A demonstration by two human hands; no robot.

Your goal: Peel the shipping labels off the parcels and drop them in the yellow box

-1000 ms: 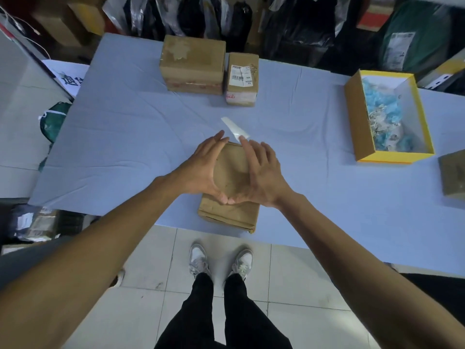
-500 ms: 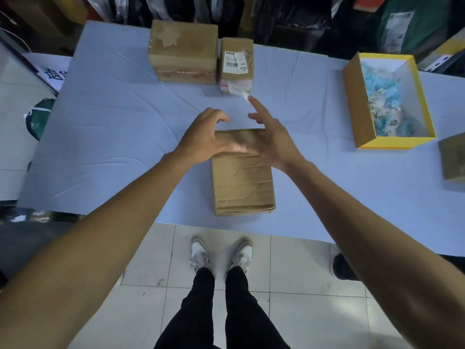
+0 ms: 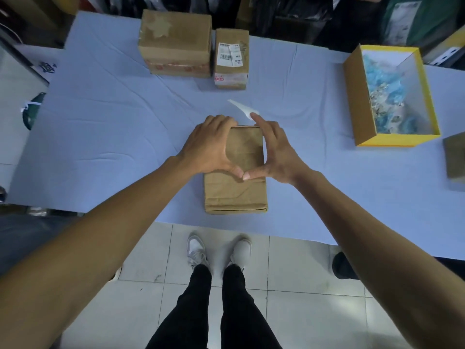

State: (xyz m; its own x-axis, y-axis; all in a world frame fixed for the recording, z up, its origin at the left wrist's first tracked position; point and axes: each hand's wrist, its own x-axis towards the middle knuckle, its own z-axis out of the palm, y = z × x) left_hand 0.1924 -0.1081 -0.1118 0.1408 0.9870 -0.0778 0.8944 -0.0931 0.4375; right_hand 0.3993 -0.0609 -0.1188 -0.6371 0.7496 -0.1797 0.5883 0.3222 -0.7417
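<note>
A flat brown parcel [image 3: 236,190] lies at the near edge of the blue table [image 3: 113,122]. My left hand [image 3: 208,147] grips its far left corner, fingers curled over the far edge. My right hand [image 3: 276,152] holds the far right side, and both thumbs meet on top. A white label strip [image 3: 242,108] sticks out from my right fingertips, pointing away. The yellow box [image 3: 398,142] stands open at the right with blue and white scraps inside. At the back, a small parcel [image 3: 232,76] carries a white shipping label [image 3: 229,54].
A larger brown box [image 3: 175,44] with a torn patch on top stands left of the small parcel. Another brown box [image 3: 455,159] is cut off at the right edge. Dark bags and parcels pile behind the table. My feet stand on tiled floor below the table edge.
Half a second ago both hands were raised and reaching past the parcel's far end. They have come back down onto the parcel, with the white strip still at my right fingertips.
</note>
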